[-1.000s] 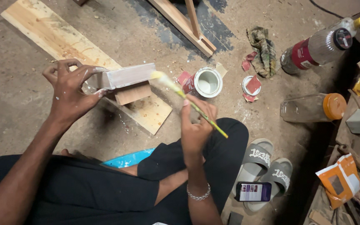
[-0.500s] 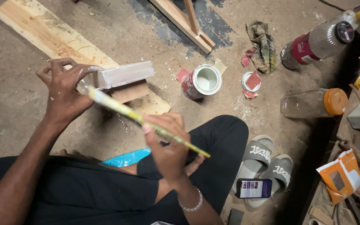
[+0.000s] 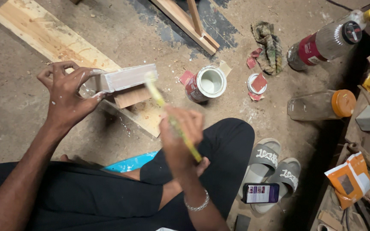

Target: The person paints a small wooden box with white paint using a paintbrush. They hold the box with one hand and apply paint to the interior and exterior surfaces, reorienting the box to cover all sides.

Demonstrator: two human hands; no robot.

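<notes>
Fingers of the left hand (image 3: 67,96) pinch a white-painted wooden block (image 3: 127,78) above the plank (image 3: 52,40); the right hand (image 3: 180,137) grips a yellow paintbrush (image 3: 172,119), bristles touching the block's near face.

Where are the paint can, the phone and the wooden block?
paint can (image 3: 211,81), head view, open white inside.
phone (image 3: 261,193), head view, lit screen.
wooden block (image 3: 127,78), head view, painted side face.

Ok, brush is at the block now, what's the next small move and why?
Probably draw the brush along the block: its tip lies at the block's right end, the left hand holds the other end, and the paint can sits open nearby.
</notes>
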